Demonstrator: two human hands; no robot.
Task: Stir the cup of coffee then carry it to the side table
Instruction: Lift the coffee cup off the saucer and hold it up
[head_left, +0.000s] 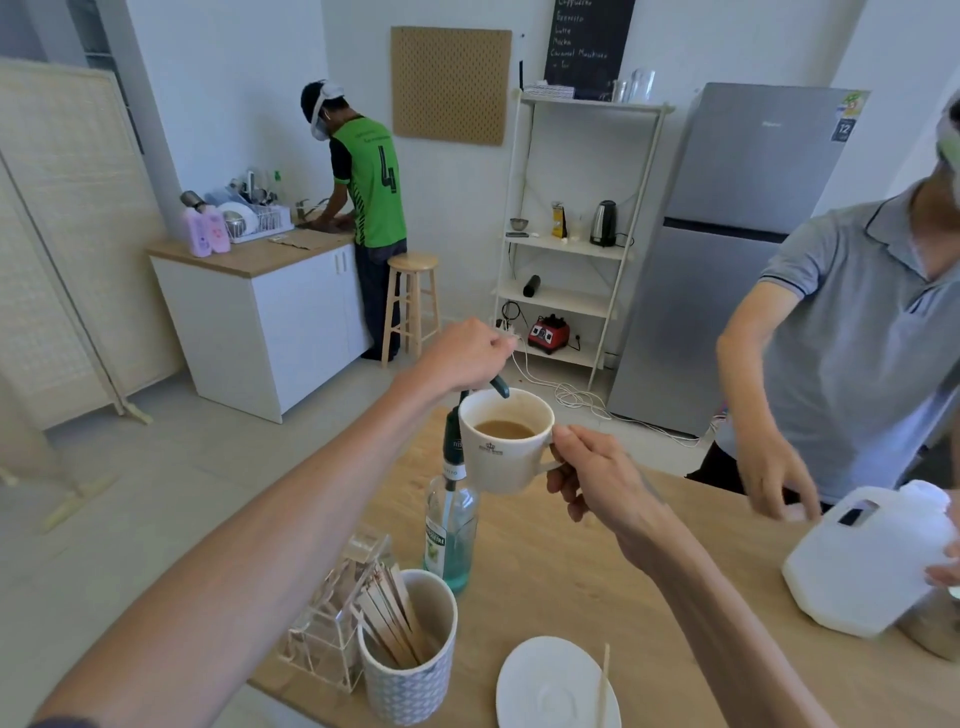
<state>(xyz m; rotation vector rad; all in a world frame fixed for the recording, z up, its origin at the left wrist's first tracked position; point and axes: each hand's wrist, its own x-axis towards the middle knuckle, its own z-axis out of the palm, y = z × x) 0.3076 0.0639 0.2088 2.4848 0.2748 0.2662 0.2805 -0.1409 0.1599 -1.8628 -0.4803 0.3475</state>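
A white cup (506, 452) of milky coffee hangs in the air above the wooden table (571, 561), and my right hand (597, 483) pinches its handle. Just behind the cup stands a glass syrup bottle (449, 530) with a dark green pump. My left hand (462, 356) sits curled over the pump head, whose spout pokes out over the cup's far rim. Near the table's front edge, a thin wooden stir stick (604, 686) lies across a white saucer (545, 686).
A patterned tumbler of wooden stirrers (410, 660) and a clear sachet holder (327, 623) stand at front left. At the right, another person (852, 332) handles a white jug (872, 561). Behind are a fridge (727, 249), a shelf rack (566, 244), a stool (410, 306) and a person at the sink counter (260, 312).
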